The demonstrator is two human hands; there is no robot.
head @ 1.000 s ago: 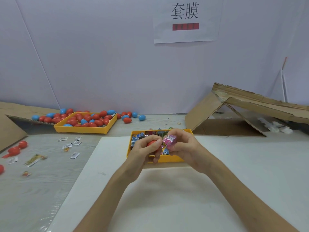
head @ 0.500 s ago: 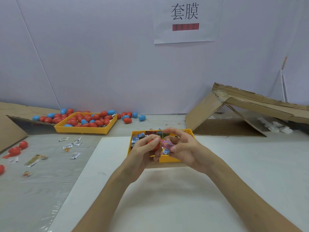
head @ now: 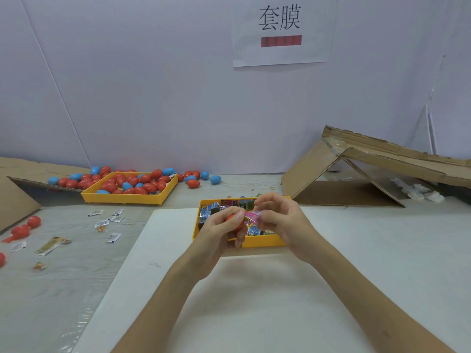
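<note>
My left hand [head: 219,231] grips a red plastic egg [head: 233,220], mostly hidden by the fingers. My right hand [head: 285,220] pinches a pink printed film sleeve [head: 252,215] against the egg's right end. Both hands hover over the front of a yellow tray [head: 265,242] holding several coloured film sleeves [head: 210,210]. The tray stands on a white sheet [head: 254,301].
A second yellow tray [head: 127,197] at the back left is heaped with red and blue eggs, with more loose eggs [head: 193,183] around it. Small packets [head: 112,238] and red eggs [head: 21,230] lie on the left. Folded cardboard [head: 356,169] stands at the right.
The pink sleeve has turned from upright to lying sideways at the egg's end. My right fingers have opened out above it. Both hands stayed over the tray.
</note>
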